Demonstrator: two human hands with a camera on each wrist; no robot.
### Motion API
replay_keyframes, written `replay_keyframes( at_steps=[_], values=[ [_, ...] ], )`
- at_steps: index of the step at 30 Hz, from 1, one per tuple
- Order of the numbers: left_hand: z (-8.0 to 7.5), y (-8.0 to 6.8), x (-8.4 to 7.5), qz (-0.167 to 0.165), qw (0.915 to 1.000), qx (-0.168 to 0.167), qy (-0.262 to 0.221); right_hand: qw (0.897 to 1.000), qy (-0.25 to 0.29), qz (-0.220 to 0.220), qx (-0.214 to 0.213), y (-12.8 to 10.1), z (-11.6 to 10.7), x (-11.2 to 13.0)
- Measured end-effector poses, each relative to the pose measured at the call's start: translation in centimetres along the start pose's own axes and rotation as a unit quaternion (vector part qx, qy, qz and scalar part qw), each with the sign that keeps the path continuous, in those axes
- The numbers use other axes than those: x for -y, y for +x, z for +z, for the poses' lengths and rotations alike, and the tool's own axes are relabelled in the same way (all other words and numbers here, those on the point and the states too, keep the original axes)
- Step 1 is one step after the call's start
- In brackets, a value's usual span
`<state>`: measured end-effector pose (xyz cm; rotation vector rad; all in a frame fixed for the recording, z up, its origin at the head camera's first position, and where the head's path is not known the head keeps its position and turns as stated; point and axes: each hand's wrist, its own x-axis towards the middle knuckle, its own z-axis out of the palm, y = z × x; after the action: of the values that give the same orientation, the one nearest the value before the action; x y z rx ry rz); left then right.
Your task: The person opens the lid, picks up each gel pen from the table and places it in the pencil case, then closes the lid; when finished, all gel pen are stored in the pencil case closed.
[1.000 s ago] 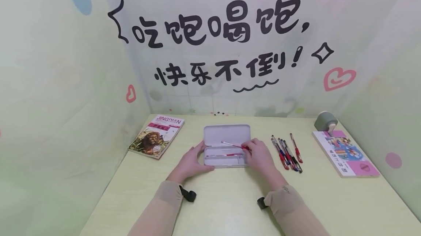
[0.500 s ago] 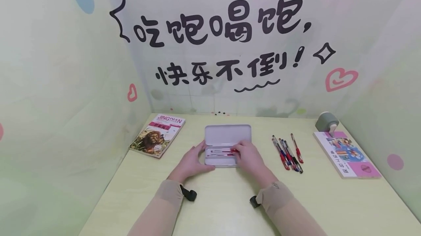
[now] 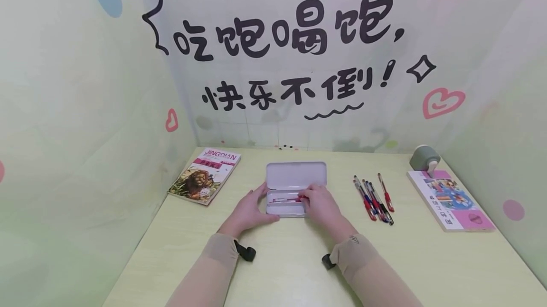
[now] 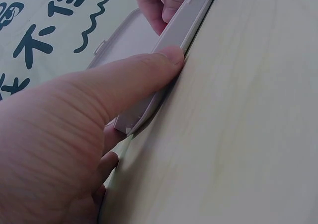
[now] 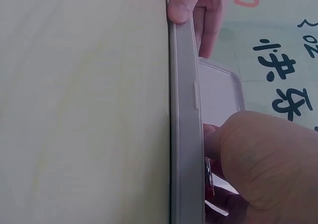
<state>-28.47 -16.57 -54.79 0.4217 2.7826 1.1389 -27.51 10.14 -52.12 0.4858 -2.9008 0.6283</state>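
Note:
A pale metal pencil case [image 3: 287, 211] lies on the table with its lid [image 3: 296, 175] raised at the back. My left hand [image 3: 249, 213] grips the case's left end; in the left wrist view its thumb [image 4: 149, 70] presses the front wall. Inside the case's rear compartment lie clear pens with red ends [image 3: 284, 200]. My right hand [image 3: 325, 208] reaches into the right part of the case, its fingers pinching a red-ended pen [image 5: 208, 179]. The hand covers the case's right end.
Several loose pens [image 3: 372, 202] with red, blue and black grips lie right of the case, one red pen [image 3: 385, 193] slightly apart. A lion-cover book [image 3: 206, 176] lies at left. At right are a pink-and-white book [image 3: 453, 202] and a rounded grey-green object [image 3: 424, 158].
My right hand has moved left and lowered the red-ended pen from above the case into its rear compartment. My left hand stays on the case's left end.

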Motion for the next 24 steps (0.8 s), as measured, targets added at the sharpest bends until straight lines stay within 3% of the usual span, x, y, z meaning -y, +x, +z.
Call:
replay_keyframes(
  at_steps=[8,14,24],
  values=[
    [0.0,0.0,0.0,0.005,1.0000,0.000,0.003,1.000,0.020,0.003,-0.012,-0.2,0.0,-0.1],
    [0.2,0.0,0.2,-0.002,1.0000,-0.001,0.007,0.997,0.063,0.042,-0.011,-0.7,-0.5,-0.7],
    [0.0,0.1,0.2,0.010,0.9999,-0.002,0.011,0.988,0.106,0.088,-0.074,-2.4,-2.5,-4.2]
  ],
)
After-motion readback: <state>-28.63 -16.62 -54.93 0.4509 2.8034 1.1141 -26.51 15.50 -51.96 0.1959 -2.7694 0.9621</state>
